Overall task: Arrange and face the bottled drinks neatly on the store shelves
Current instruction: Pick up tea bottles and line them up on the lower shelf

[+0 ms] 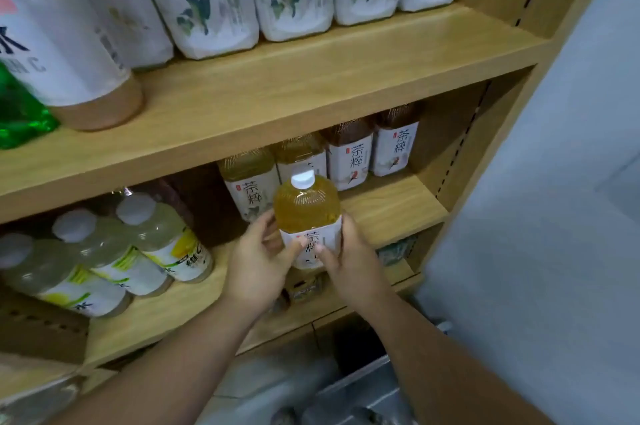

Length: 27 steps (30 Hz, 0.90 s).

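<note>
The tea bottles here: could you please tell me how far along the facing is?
Done: the white bottles on the upper shelf stand in a row, labels forward, as do the tea bottles behind on the middle shelf. In hand: the left hand and right hand hold a yellow tea bottle, label outward. Left: placing it in line, probably on the bare shelf front.

Big 粹 on white labels of the top shelf bottles (207, 8), upper text cut off. 茶粹 on the tea bottles (353, 157), lower shelf far right; red stamp too small to read. Same 茶粹, partly covered, on the white-capped bottle (306, 213) nearer. Far left, big bottle (59, 43): part of 水, letters ending "C". Lemon bottles (173, 251): 维C.
</note>
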Each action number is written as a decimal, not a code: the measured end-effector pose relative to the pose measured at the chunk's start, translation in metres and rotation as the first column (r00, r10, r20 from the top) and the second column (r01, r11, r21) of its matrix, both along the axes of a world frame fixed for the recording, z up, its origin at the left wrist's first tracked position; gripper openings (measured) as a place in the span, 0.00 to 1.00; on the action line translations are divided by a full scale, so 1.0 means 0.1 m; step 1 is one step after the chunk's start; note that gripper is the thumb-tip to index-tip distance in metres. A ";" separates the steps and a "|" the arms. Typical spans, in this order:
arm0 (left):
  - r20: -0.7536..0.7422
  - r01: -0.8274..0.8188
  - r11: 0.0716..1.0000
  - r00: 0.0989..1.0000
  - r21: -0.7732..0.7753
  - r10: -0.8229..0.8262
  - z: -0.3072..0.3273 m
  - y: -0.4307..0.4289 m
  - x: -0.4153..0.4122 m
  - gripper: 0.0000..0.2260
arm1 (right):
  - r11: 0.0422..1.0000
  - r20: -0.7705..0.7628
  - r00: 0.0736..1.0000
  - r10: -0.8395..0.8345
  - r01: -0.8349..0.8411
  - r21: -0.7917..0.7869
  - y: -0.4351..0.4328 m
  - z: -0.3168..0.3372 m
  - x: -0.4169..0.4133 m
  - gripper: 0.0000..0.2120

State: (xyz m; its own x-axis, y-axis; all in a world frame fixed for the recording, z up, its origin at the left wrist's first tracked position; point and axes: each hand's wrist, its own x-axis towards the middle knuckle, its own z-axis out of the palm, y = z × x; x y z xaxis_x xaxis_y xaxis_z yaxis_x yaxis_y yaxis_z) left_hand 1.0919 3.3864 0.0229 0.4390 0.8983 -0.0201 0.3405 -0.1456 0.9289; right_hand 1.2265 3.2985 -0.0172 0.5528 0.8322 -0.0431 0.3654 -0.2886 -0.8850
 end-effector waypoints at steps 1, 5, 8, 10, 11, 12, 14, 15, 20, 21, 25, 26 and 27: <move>0.012 -0.013 1.000 1.000 -0.018 0.013 -0.06 -0.03 0.02 0.23 | 1.000 0.013 1.000 0.015 -0.016 0.010 0.01 -0.06 0.03 0.23; 0.049 -0.082 0.996 0.996 0.030 0.080 -0.21 -0.10 0.12 0.19 | 0.998 0.077 0.995 0.066 -0.067 0.003 0.08 -0.27 0.16 0.26; 0.030 -0.140 0.988 0.990 0.064 0.138 -0.29 -0.09 0.19 0.16 | 0.996 0.088 0.993 0.083 -0.084 0.005 0.16 -0.35 0.26 0.24; 0.014 -0.169 0.983 0.986 0.075 0.169 -0.30 -0.05 0.26 0.14 | 0.996 0.078 0.993 0.090 -0.090 0.000 0.21 -0.39 0.35 0.19; 0.001 -0.178 0.981 0.984 0.080 0.179 -0.30 -0.03 0.30 0.13 | 0.996 0.061 0.994 0.087 -0.087 -0.003 0.24 -0.41 0.41 0.17; -0.012 -0.185 0.979 0.982 0.086 0.187 -0.28 0.00 0.35 0.12 | 0.997 0.041 0.996 0.081 -0.081 -0.012 0.26 -0.41 0.46 0.15; -0.035 -0.201 0.975 0.978 0.093 0.205 -0.26 0.04 0.45 0.11 | 0.997 0.011 0.997 0.073 -0.072 -0.028 0.30 -0.41 0.54 0.12; -0.045 -0.211 0.974 0.976 0.086 0.215 -0.25 0.06 0.49 0.12 | 0.997 0.000 0.998 0.069 -0.069 -0.025 0.31 -0.41 0.56 0.11; -0.105 -0.252 0.961 0.959 0.111 0.263 -0.22 0.09 0.60 0.14 | 0.999 -0.035 0.998 0.046 -0.047 -0.008 0.34 -0.42 0.61 0.10; -0.120 -0.255 0.960 0.956 0.120 0.268 -0.22 0.11 0.61 0.13 | 0.999 -0.025 0.999 0.039 -0.039 -0.005 0.36 -0.43 0.62 0.10; -0.179 -0.243 0.957 0.946 0.157 0.269 -0.20 0.22 0.65 0.12 | 1.000 0.027 0.999 0.023 -0.023 -0.007 0.43 -0.43 0.63 0.10; -0.195 -0.234 0.958 0.945 0.165 0.264 -0.19 0.24 0.65 0.12 | 1.000 0.034 0.999 0.022 -0.022 -0.012 0.45 -0.43 0.63 0.10; -0.209 -0.225 0.959 0.943 0.173 0.259 -0.19 0.26 0.65 0.12 | 1.000 0.043 0.999 0.023 -0.022 -0.019 0.46 -0.44 0.63 0.10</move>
State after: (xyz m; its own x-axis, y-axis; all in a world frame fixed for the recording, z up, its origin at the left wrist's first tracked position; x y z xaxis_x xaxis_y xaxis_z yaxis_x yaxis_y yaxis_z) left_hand 1.1571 3.4121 0.0039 0.2068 0.9774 0.0442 0.5813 -0.1591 0.7980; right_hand 1.2894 3.3446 -0.0616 0.5358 0.8436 -0.0351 0.4098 -0.2961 -0.8628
